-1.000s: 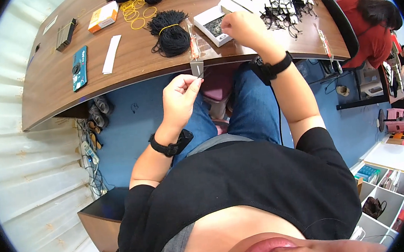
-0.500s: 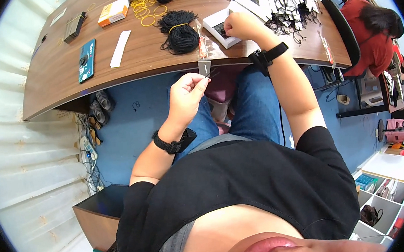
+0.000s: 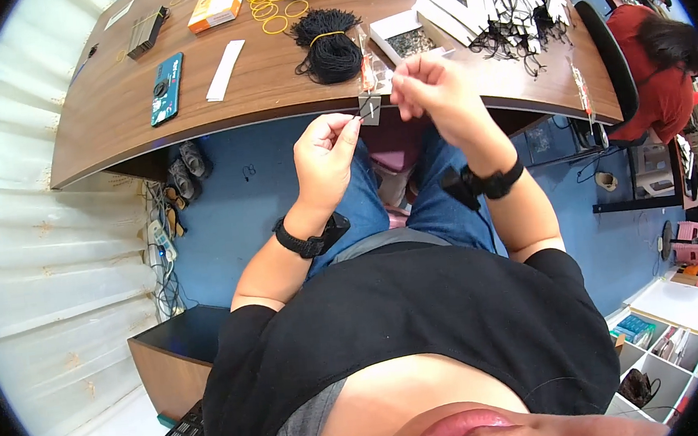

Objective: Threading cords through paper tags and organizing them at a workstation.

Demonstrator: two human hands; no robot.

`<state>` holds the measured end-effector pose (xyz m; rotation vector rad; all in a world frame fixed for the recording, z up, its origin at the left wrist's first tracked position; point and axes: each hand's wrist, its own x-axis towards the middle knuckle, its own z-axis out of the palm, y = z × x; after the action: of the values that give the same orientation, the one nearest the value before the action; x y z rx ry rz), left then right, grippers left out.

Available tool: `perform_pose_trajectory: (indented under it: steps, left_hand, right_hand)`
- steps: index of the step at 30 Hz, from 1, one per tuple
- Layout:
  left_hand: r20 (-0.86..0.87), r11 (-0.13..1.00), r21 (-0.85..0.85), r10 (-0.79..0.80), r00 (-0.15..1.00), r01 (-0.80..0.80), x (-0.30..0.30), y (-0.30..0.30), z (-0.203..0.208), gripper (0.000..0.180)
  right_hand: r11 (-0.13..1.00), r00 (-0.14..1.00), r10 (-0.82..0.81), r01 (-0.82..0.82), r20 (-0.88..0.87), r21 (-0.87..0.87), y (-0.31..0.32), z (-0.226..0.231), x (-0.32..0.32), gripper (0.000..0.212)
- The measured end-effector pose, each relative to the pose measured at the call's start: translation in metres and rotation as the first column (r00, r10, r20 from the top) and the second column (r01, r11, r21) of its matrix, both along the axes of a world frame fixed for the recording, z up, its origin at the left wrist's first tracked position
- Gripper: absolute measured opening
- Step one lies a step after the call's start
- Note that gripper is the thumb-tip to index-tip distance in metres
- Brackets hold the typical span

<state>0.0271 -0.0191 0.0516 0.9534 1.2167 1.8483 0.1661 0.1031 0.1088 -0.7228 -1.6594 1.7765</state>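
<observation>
My left hand [image 3: 325,155] is closed in a pinch on a thin black cord [image 3: 364,109], just off the table's front edge. By its fingertips a small grey tag [image 3: 371,116] is at the edge; whether the cord passes through it I cannot tell. My right hand [image 3: 441,98] hovers to the right of the tag, thumb and fingertips together. Anything in that pinch is too small to make out. Just beyond it lies an open white box [image 3: 389,25] holding many small dark pieces [image 3: 412,42]. A clear plastic packet [image 3: 368,71] with orange print rests beside the box.
Black-and-white tags with black cords [image 3: 505,5] are heaped at the right. Bundled black cord [image 3: 330,49], yellow rubber bands [image 3: 268,9], an orange-and-white box [image 3: 215,9], a white strip [image 3: 226,71] and a teal case [image 3: 167,88] lie leftward. A person in red [image 3: 643,68] sits at right.
My right hand has come out of the white box and back toward my left hand. My left hand keeps its pinch on the cord. The view has shifted slightly.
</observation>
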Motion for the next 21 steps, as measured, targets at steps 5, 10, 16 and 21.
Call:
perform_pose_trajectory:
  steps: [5,10,16,21]
  left_hand:
    - [-0.124,0.994,0.089,0.073,0.99,-0.062,0.003,-0.003,0.003,0.007]
    - [-0.201,0.991,0.118,0.09,0.976,-0.067,0.008,-0.006,0.006,0.006]
    - [-0.213,0.988,0.14,0.1,0.972,-0.071,0.013,-0.008,0.011,0.006]
    - [-0.212,0.992,0.124,0.065,0.975,-0.039,0.012,-0.009,0.009,0.007]
  right_hand:
    - [0.912,0.906,-0.055,-0.126,-0.421,-0.389,-0.034,-0.02,0.002,0.009]
    - [0.887,0.894,-0.049,-0.167,-0.446,-0.431,-0.041,-0.02,0.002,0.008]
    - [0.888,0.894,-0.046,-0.167,-0.445,-0.428,-0.042,-0.028,0.003,0.007]
    - [0.887,0.897,-0.035,-0.176,-0.441,-0.427,-0.044,-0.03,0.002,0.007]
